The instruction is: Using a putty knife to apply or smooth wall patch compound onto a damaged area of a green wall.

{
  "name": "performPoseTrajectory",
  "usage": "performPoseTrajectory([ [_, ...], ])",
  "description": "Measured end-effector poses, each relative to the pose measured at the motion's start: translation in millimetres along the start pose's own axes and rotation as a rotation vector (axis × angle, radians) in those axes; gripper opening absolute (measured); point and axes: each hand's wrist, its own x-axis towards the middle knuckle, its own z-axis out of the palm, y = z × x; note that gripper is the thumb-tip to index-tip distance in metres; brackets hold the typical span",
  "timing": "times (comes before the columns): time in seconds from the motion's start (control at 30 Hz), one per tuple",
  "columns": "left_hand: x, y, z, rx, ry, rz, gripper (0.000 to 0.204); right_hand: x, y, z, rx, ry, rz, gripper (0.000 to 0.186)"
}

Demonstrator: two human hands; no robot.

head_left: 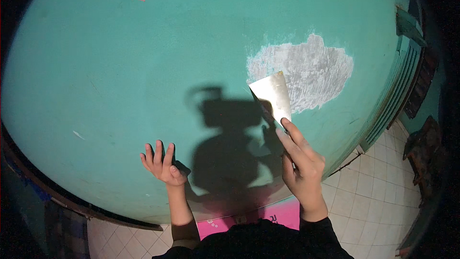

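Observation:
A green painted wall fills most of the view. On its right side is a rough grey-white patch where the paint is gone, with ragged edges. My right hand grips a putty knife with a wide metal blade. The blade points up, its edge over the patch's lower left side; whether it touches the wall I cannot tell. Most of the knife's handle is hidden in my fingers. To the left, my left hand is raised in front of the wall, fingers spread, holding nothing.
My dark shadow falls on the wall between my hands. Below lies a pink printed sheet on the tiled floor. A slatted green shutter or door stands at the right, and dark wooden furniture beyond it.

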Motion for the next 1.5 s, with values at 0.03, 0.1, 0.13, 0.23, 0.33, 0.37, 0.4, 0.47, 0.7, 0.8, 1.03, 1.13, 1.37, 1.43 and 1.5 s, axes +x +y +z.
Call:
performPoseTrajectory([
  [0.03,0.9,-0.2,-0.2,0.005,-0.003,0.0,0.049,-0.1,0.8,1.3,0.002,0.002,-0.004,0.046],
  [0.1,2.8,-0.6,-0.8,0.002,0.0,0.0,0.049,-0.6,1.4,3.6,-0.028,0.013,-0.01,0.045],
  [0.13,2.4,-0.7,-1.7,-0.004,-0.006,-0.001,0.049,1.4,1.8,6.1,-0.028,0.013,-0.011,0.045],
  [0.23,3.4,-3.0,-2.7,-0.004,0.006,0.006,0.049,8.7,-0.9,9.2,-0.02,0.067,-0.066,0.045],
  [0.33,-0.4,-7.9,-8.4,0.016,-0.053,0.019,0.054,5.4,-11.7,-4.1,0.016,-0.016,-0.016,0.044],
  [0.37,0.8,-8.8,-9.2,0.016,-0.048,0.018,0.054,4.2,-14.5,-7.5,0.013,-0.04,0.015,0.043],
  [0.4,2.3,-9.5,-9.8,0.017,-0.049,0.015,0.054,4.6,-16.2,-8.6,0.011,-0.064,0.046,0.043],
  [0.47,1.4,-9.3,-7.9,0.012,-0.054,0.008,0.055,5.9,-16.7,-5.0,0.001,-0.039,0.046,0.043],
  [0.7,2.2,-9.9,-1.7,0.025,0.002,0.014,0.05,1.5,-12.7,9.6,0.004,0.006,0.041,0.043],
  [0.8,0.6,-8.8,-0.7,0.027,0.001,0.006,0.05,4.1,-13.2,12.6,-0.004,0.027,0.009,0.043],
  [1.03,1.0,-8.0,0.8,0.026,0.022,0.014,0.05,0.2,-14.5,12.4,-0.045,0.039,0.03,0.041],
  [1.13,0.5,-6.9,0.0,0.018,0.009,-0.006,0.05,0.1,-14.0,11.7,0.013,0.018,0.061,0.043],
  [1.37,2.1,-2.6,-1.1,0.017,0.004,0.005,0.049,6.1,-8.5,14.8,-0.023,0.081,-0.02,0.05],
  [1.43,2.6,-2.6,-4.1,0.013,-0.015,0.007,0.049,6.9,-13.4,10.0,-0.002,0.088,-0.024,0.051],
  [1.5,0.5,-3.2,-4.6,0.008,-0.018,0.012,0.049,7.7,-21.6,0.1,-0.018,0.031,0.022,0.052],
])
